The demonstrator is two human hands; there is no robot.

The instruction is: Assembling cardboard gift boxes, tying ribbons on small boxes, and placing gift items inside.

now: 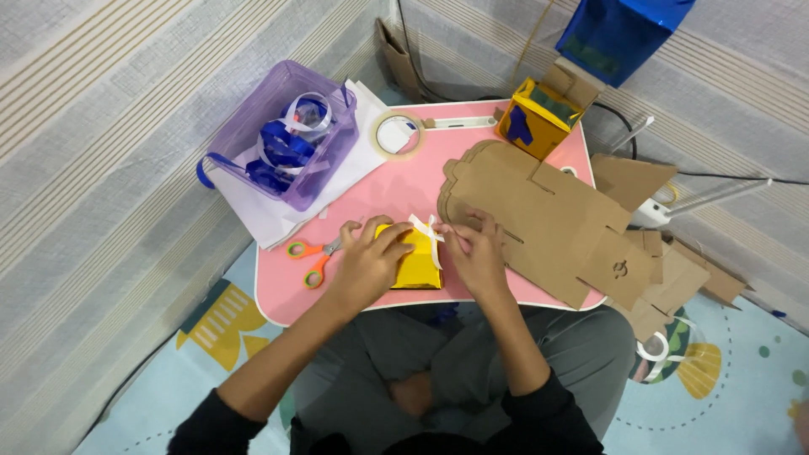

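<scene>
Right now the left hand [368, 261] lies flat over a small yellow box [419, 265], fingers curled on its top edge, covering approx. half of it. The right hand [477, 251] pinches a white ribbon [428, 232] at the box's upper right corner; thumb & fingertips are closed on the strand, tho the exact pinch point is hard to see. The box sits at the front middle of a pink lap table [396, 190].

Just left of the left hand lie orange-handled scissors [313, 257], blades partly hidden under the hand. Flat cardboard cutouts [539, 219] lie touching the right hand's far side & overhang the table's right edge. Farther back: a tape roll [397, 135], a purple plastic tub [282, 135] w/ blue & white ribbon on white paper sheets, and a second yellow box [536, 120], open. A blue bag [619, 29] is cut off at the top.
</scene>
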